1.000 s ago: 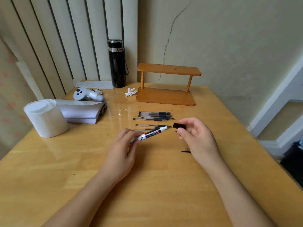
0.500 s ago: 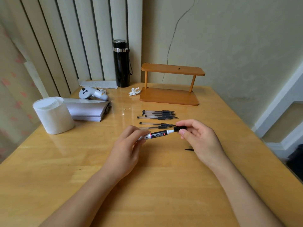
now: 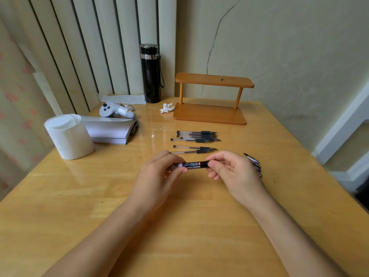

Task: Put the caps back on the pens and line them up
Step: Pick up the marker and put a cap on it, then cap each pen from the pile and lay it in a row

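I hold a black marker [image 3: 194,164] with a white and red label level between both hands, above the middle of the table. My left hand [image 3: 159,177] pinches its left end and my right hand [image 3: 232,172] pinches its right end, where the black cap sits hidden under my fingertips. Just beyond lie several uncapped clear pens [image 3: 196,139], tips pointing right, in a rough row. Behind my right hand a few loose pen caps [image 3: 254,162] rest on the wood.
A wooden two-tier stand [image 3: 211,114] sits at the back, with a black flask [image 3: 150,73] left of it. At the left are a white paper roll [image 3: 68,136], a stack of papers [image 3: 111,129], a white controller [image 3: 114,110] and a crumpled tissue [image 3: 166,107].
My right hand brought the black cap from beside the marker tip onto the marker. Both hands now close on its ends, and the marker has turned level.
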